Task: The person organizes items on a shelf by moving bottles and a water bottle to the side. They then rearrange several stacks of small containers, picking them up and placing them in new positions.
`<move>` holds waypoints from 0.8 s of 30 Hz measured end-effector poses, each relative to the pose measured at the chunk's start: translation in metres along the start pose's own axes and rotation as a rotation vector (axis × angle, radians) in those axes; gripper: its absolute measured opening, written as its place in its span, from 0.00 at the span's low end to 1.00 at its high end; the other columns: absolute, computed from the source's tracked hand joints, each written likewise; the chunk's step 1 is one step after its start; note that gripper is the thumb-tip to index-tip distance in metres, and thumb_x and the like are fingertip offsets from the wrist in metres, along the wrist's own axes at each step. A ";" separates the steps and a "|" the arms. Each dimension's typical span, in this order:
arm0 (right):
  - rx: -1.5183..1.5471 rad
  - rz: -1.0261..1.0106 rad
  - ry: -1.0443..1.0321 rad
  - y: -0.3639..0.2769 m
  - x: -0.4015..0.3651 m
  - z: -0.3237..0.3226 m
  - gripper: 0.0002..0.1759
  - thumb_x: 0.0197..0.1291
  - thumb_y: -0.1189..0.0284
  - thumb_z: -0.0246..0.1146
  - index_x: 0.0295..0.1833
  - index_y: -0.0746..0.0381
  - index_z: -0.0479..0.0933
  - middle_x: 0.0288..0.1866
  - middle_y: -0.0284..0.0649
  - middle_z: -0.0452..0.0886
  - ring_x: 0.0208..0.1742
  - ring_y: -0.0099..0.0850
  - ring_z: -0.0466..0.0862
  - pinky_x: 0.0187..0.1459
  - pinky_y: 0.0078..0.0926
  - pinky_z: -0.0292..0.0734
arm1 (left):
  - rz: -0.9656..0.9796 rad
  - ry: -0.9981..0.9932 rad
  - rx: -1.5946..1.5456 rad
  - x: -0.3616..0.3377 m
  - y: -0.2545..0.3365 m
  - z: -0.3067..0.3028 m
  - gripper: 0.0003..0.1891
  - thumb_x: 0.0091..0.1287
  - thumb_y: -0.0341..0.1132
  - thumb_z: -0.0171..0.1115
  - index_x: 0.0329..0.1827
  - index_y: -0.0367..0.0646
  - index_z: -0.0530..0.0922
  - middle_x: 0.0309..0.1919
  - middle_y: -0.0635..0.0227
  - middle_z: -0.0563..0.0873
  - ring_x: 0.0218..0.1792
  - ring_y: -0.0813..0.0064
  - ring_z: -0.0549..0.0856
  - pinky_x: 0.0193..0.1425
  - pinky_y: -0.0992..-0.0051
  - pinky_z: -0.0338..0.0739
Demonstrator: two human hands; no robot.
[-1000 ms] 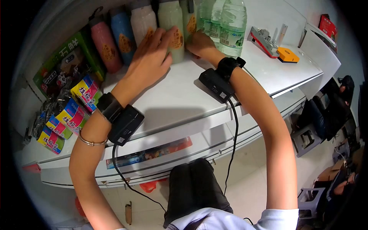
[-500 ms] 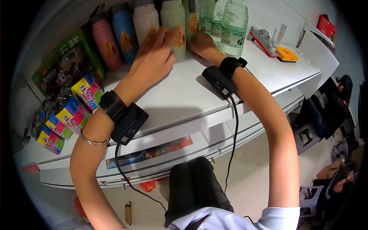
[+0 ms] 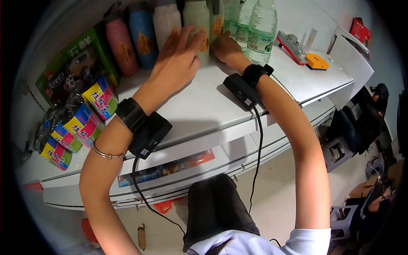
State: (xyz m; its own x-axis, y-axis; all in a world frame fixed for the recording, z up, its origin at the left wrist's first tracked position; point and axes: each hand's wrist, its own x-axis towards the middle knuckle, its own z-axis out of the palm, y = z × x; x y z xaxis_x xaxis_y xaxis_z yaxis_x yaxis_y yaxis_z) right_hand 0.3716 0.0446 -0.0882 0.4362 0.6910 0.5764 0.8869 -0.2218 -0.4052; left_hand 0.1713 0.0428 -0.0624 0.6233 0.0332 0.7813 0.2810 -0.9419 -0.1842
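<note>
My left hand [image 3: 178, 59] reaches over the front of a row of insulated bottles. Its fingers are spread across the lower parts of a white bottle [image 3: 166, 21] and a pale green bottle [image 3: 196, 17]. Just right of it, my right hand [image 3: 228, 50] is curled against the lower part of a second greenish bottle [image 3: 217, 19], set a little further back; its fingertips are partly hidden. Clear water bottles [image 3: 262, 32] with green labels stand beside my right hand. A blue bottle [image 3: 141, 36] and a pink bottle [image 3: 121, 44] are on the left.
Rolls of garbage bags [image 3: 80, 125] and a green box [image 3: 76, 63] occupy the counter's left side. On the right lie a red-and-grey metal tool [image 3: 292, 47] and a yellow-and-black block [image 3: 316, 61]. Cables hang from the wrist devices. A seated person [image 3: 357, 121] is at far right.
My left hand has shifted slightly right, as have the bottles in the view. My right hand stays at the same greenish bottle.
</note>
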 end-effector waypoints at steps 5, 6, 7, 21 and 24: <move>-0.141 -0.095 -0.207 -0.003 0.007 -0.015 0.17 0.55 0.66 0.50 0.41 0.69 0.75 0.35 0.56 0.81 0.40 0.49 0.82 0.41 0.41 0.76 | -0.029 -0.069 0.034 -0.001 0.000 -0.002 0.26 0.57 0.29 0.55 0.60 0.40 0.63 0.57 0.54 0.65 0.58 0.50 0.68 0.62 0.60 0.66; -0.165 -0.137 -0.248 -0.009 0.000 -0.024 0.15 0.54 0.67 0.51 0.38 0.68 0.76 0.34 0.55 0.81 0.39 0.49 0.82 0.40 0.41 0.77 | -0.025 -0.075 0.029 0.000 -0.001 -0.001 0.25 0.57 0.29 0.55 0.60 0.40 0.64 0.57 0.54 0.65 0.58 0.50 0.68 0.62 0.60 0.66; -0.189 -0.179 -0.291 -0.012 -0.003 -0.028 0.14 0.53 0.69 0.51 0.35 0.67 0.78 0.33 0.54 0.81 0.38 0.48 0.82 0.39 0.41 0.77 | -0.022 -0.082 0.023 0.000 -0.001 0.000 0.25 0.57 0.30 0.55 0.60 0.40 0.64 0.57 0.53 0.65 0.58 0.50 0.68 0.62 0.60 0.66; -0.396 -0.427 -0.213 -0.005 0.000 -0.021 0.12 0.54 0.68 0.55 0.40 0.63 0.76 0.36 0.50 0.81 0.39 0.47 0.82 0.41 0.41 0.76 | -0.001 -0.094 0.056 -0.001 -0.001 -0.001 0.24 0.58 0.31 0.55 0.60 0.41 0.64 0.58 0.54 0.65 0.57 0.49 0.70 0.60 0.59 0.67; -0.391 -0.430 -0.185 -0.004 0.002 -0.017 0.11 0.54 0.70 0.55 0.39 0.63 0.76 0.35 0.50 0.82 0.39 0.47 0.82 0.41 0.41 0.76 | 0.000 -0.093 0.070 -0.001 -0.001 -0.001 0.24 0.58 0.31 0.55 0.60 0.41 0.64 0.58 0.55 0.65 0.56 0.50 0.71 0.60 0.60 0.67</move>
State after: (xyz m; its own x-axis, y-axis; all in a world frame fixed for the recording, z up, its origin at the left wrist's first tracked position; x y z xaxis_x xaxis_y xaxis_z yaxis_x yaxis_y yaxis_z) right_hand 0.3715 0.0351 -0.0728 0.0235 0.8752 0.4832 0.9832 -0.1077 0.1472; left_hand 0.1696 0.0434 -0.0621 0.6875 0.0670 0.7231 0.3290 -0.9164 -0.2279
